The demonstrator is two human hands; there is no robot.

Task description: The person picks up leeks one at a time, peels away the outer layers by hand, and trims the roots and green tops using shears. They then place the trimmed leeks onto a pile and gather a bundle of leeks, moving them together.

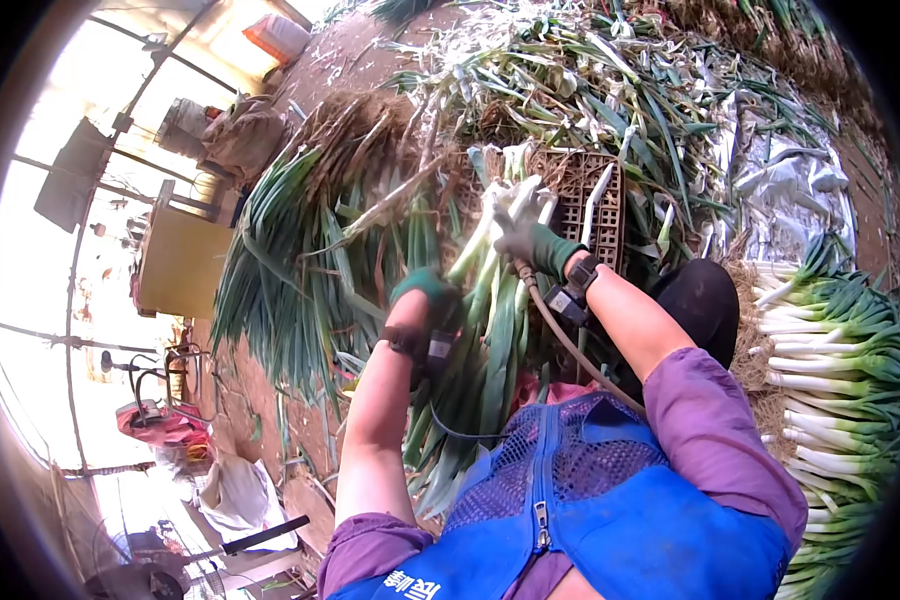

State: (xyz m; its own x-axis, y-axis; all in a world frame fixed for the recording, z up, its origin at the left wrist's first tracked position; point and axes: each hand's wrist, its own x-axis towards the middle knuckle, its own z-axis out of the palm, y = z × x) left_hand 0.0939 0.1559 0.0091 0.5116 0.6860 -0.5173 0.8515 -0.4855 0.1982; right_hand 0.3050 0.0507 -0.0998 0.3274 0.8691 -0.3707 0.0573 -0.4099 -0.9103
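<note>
My left hand (425, 292), in a green glove and blurred, is closed around the green leaves of a leek (423, 232) beside the pile of untrimmed leeks (305, 235). To its right, my gloved right hand (532, 238) is closed at the metal-fitted end of a hose (562, 330); its grey fingertips reach over white leek stalks. The nozzle, if there is one, is hidden by the hand. Under and beyond this hand sits a brown plastic crate (610, 205), with peeled leeks (490, 262) lying across it, their leaves trailing toward my lap.
Stripped leaves and peelings (610, 95) are heaped beyond the crate. At the right, cleaned leeks (820, 385) lie in a long row, white ends toward me. A yellow board (185, 255) stands at left, and a fan (145, 570) is at lower left.
</note>
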